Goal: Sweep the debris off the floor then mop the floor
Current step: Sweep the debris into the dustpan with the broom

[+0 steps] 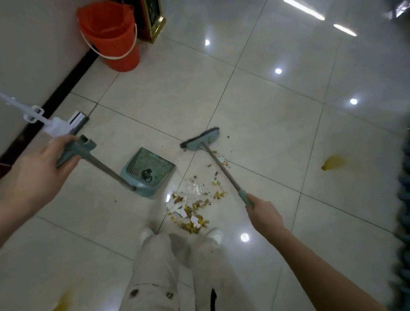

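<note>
While gripped by its handle, the broom (200, 140) points away-left.

No text, label, brand or number can be read anywhere. The dark board in a gold frame (148, 11) stands on the floor (270, 134) at the far edge, just behind the orange bucket (108, 33). Whatever is on its face is too blurred to make out.
</note>
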The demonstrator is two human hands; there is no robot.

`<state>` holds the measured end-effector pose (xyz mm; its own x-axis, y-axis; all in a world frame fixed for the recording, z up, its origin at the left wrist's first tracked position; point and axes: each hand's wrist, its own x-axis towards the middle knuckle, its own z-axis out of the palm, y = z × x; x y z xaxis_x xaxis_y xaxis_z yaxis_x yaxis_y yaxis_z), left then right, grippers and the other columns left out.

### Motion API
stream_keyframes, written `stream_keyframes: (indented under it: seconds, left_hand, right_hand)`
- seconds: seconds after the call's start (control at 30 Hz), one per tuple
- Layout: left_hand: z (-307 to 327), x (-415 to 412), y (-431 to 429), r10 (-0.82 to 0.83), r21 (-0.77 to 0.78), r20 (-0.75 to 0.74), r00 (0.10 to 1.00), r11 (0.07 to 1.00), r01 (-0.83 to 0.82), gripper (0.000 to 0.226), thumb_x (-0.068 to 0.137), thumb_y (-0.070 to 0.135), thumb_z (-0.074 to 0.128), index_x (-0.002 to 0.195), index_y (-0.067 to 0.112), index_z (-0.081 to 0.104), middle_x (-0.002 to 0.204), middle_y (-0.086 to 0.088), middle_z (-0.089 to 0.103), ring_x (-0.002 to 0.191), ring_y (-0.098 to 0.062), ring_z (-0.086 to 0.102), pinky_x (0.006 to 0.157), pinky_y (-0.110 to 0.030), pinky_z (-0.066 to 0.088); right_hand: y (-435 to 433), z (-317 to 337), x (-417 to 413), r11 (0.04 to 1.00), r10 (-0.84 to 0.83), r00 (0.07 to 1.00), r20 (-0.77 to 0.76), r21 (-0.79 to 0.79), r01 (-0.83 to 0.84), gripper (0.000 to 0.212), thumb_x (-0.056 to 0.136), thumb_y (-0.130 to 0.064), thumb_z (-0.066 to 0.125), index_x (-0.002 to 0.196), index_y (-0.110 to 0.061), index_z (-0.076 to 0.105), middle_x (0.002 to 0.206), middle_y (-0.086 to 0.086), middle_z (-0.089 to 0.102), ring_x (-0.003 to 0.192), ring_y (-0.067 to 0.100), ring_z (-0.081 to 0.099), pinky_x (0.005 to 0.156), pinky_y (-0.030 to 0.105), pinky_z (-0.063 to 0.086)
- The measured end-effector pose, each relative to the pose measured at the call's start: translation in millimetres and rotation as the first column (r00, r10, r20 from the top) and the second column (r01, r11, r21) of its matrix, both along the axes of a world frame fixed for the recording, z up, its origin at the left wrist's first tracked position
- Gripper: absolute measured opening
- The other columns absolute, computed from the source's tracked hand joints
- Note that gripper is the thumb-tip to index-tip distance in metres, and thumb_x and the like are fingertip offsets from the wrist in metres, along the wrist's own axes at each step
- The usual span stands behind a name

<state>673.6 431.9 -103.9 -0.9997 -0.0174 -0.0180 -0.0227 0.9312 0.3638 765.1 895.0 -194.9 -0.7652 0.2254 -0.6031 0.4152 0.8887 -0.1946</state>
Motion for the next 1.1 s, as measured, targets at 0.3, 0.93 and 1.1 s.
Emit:
stream_keyframes:
  seconds: [0.3,0.93,1.1]
  left_hand:
    - [6,68,-19,0.079,0.083,0.046,0.996,0.993,-0.083,0.041,0.086,0.013,0.067,0.122,0.021,0.051,0.098,-0.013,0.063,0.079,-0.036,0.060,0.066,-0.041,0.047]
    - [-5,149,-55,0.028,0.067,0.076,0.997,0.997,-0.033,0.044,0.086,0.014,0.066,0.126,0.026,0.052,0.106,-0.012,0.065,0.077,-0.025,0.058,0.063,-0.035,0.046]
    - [3,149,-61,-0.019,0.071,0.051,0.998,0.997,0.016,0.046,0.086,0.015,0.066,0.125,0.031,0.048,0.112,-0.013,0.063,0.084,-0.033,0.062,0.069,-0.044,0.051]
  right_hand:
    - [-61,1,-70,0.992,0.021,0.992,-0.122,-0.119,-0.035,0.034,0.099,-0.028,0.040,0.130,-0.030,0.053,0.092,0.009,0.066,0.077,0.027,0.063,0.063,0.034,0.053]
    - [-107,-58,9,0.971,0.236,0.965,0.111,0.019,-0.239,0.044,0.100,-0.020,0.031,0.141,-0.037,0.036,0.077,0.003,0.055,0.063,0.018,0.058,0.054,0.031,0.052]
    - [-47,-34,98,0.966,0.226,0.956,0.185,0.088,-0.245,0.044,0.101,-0.029,0.031,0.140,-0.048,0.026,0.076,0.002,0.058,0.063,0.019,0.062,0.058,0.037,0.059]
